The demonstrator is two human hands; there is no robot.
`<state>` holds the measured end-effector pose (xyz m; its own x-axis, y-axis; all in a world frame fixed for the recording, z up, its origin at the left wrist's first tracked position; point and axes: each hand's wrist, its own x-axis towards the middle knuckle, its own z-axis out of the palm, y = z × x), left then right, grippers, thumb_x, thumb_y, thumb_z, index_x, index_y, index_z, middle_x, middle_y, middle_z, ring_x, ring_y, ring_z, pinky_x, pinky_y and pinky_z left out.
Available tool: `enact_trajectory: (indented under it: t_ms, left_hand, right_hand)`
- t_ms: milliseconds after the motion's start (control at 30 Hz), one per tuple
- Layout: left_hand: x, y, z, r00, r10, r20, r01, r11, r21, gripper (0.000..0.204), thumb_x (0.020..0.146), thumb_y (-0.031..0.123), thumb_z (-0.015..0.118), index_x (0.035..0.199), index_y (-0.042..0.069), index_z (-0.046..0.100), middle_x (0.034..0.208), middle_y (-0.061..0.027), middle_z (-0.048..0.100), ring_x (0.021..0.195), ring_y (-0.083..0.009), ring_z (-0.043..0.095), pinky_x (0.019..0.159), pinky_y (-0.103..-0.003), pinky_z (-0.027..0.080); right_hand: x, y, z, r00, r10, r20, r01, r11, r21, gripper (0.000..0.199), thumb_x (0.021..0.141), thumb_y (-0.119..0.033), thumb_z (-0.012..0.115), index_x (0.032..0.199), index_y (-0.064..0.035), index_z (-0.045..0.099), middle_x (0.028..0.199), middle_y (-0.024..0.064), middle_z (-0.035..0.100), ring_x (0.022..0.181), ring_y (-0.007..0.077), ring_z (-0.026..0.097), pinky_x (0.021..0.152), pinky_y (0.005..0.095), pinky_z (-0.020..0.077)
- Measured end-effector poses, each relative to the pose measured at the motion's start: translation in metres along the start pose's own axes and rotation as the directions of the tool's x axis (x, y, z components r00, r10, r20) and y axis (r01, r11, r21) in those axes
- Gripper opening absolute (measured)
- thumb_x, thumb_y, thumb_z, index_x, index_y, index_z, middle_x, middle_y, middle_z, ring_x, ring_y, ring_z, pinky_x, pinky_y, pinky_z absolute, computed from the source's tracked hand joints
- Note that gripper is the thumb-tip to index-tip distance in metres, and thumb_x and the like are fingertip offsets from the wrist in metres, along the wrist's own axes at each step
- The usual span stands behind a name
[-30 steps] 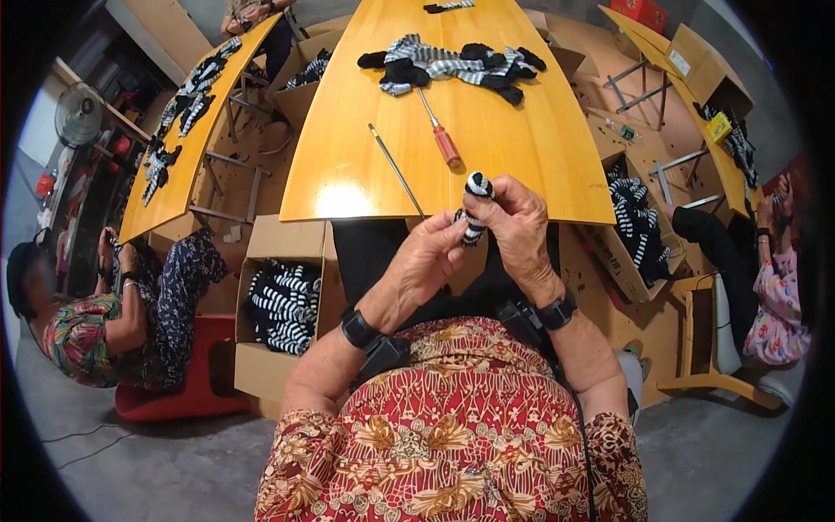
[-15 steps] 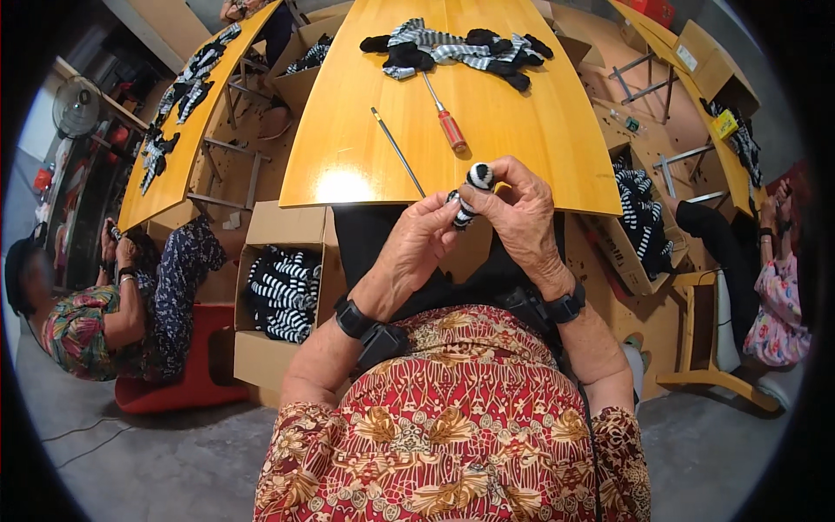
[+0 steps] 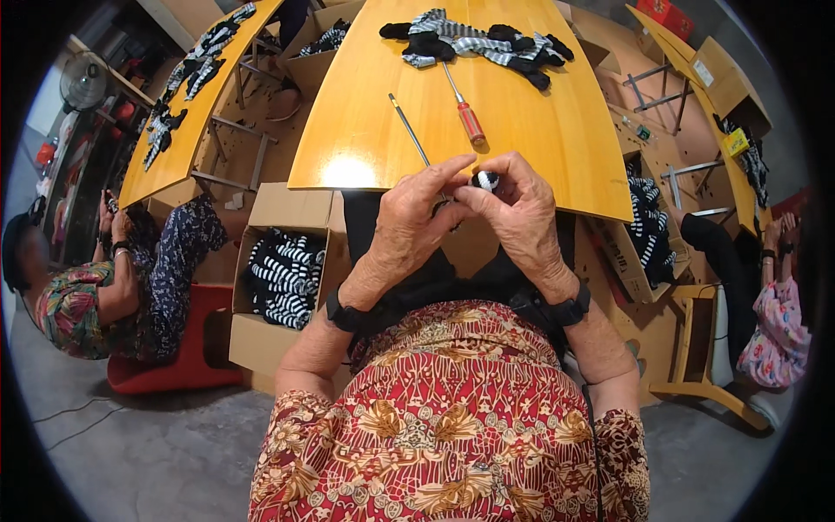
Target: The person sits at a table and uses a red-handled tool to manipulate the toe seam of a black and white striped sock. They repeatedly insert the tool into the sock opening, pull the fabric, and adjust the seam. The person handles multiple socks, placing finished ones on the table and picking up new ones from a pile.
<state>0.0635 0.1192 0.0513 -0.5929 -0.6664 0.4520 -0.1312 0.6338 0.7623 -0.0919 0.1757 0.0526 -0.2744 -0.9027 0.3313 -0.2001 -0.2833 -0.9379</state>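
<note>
Slightly above and right of the frame's centre, your right hand point(image 3: 524, 213) pinches a bunched, partly covered black-and-white knit piece point(image 3: 487, 181); your left hand point(image 3: 409, 219) curves beside it, whether gripping I cannot tell

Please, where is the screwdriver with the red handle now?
In the head view, the red-handled screwdriver lies on the central table, right of the thin dark rod, between the striped pile and the left hand.

Red gold-flowered top point(image 3: 461, 418), short sleeves point(image 3: 291, 439), black wristbands point(image 3: 570, 306), dark trousers point(image 3: 439, 283)
</note>
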Motion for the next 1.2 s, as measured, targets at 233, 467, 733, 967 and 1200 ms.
enact_trajectory:
  t_ms: [233, 467, 733, 967, 1200]
  left_hand:
    - [-0.010, -0.007, -0.010, 0.990, -0.138, -0.009, 0.135, 0.979, -0.151, 0.048, 0.087, 0.004, 0.067, 0.132, 0.004, 0.051, 0.100, -0.0076, 0.068, 0.094, -0.0128, 0.063, 0.084, -0.026, 0.049]
    - [-0.030, -0.034, -0.035, 0.958, -0.285, 0.021, 0.247, 0.788, -0.564, 0.033, 0.096, 0.024, 0.059, 0.123, 0.005, 0.056, 0.095, -0.0002, 0.063, 0.088, -0.0081, 0.055, 0.081, -0.020, 0.041]
    - [-0.035, -0.031, -0.041, 0.979, -0.196, 0.059, 0.187, 0.737, -0.650, 0.038, 0.094, 0.027, 0.062, 0.122, 0.003, 0.055, 0.099, -0.0016, 0.058, 0.088, -0.0087, 0.055, 0.082, -0.023, 0.045]
    - [-0.038, -0.036, -0.050, 0.995, -0.102, 0.018, 0.082, 0.663, -0.744, 0.037, 0.092, 0.031, 0.065, 0.115, 0.004, 0.057, 0.101, -0.0039, 0.062, 0.095, -0.0116, 0.057, 0.087, -0.027, 0.045]
    - [-0.037, -0.034, -0.061, 0.990, -0.139, 0.008, 0.096, 0.643, -0.760, 0.033, 0.091, 0.025, 0.067, 0.114, 0.003, 0.061, 0.104, -0.0008, 0.063, 0.099, -0.0095, 0.055, 0.092, -0.026, 0.044]
  right_hand:
    - [0.009, -0.006, 0.008, 0.996, 0.088, 0.003, -0.088, 0.994, 0.062, 0.017, 0.087, -0.014, 0.069, 0.095, -0.0022, 0.060, 0.073, -0.0014, 0.056, 0.064, 0.0038, 0.052, 0.055, 0.0206, 0.0423]
    - [0.103, 0.058, -0.011, 0.968, -0.234, 0.090, 0.240, 0.763, -0.601, 0.024, 0.087, -0.020, 0.062, 0.102, -0.0014, 0.062, 0.085, 0.0159, 0.066, 0.080, 0.0326, 0.066, 0.071, 0.0402, 0.0522]
    - [0.134, 0.107, -0.001, 0.987, -0.056, 0.151, 0.161, 0.426, -0.891, 0.028, 0.083, -0.019, 0.057, 0.106, -0.0033, 0.061, 0.095, 0.0219, 0.061, 0.097, 0.0374, 0.059, 0.082, 0.0479, 0.0484]
    - [0.058, 0.046, -0.030, 0.965, -0.200, 0.171, 0.257, 0.860, -0.441, 0.032, 0.086, -0.008, 0.060, 0.117, -0.0012, 0.063, 0.086, 0.0124, 0.064, 0.072, 0.0209, 0.059, 0.066, 0.0332, 0.0477]
    - [-0.028, -0.085, -0.085, 0.938, -0.036, 0.345, 0.195, 0.877, -0.439, 0.036, 0.079, 0.000, 0.063, 0.114, 0.0002, 0.066, 0.082, 0.0075, 0.061, 0.070, 0.0144, 0.056, 0.064, 0.0254, 0.0436]
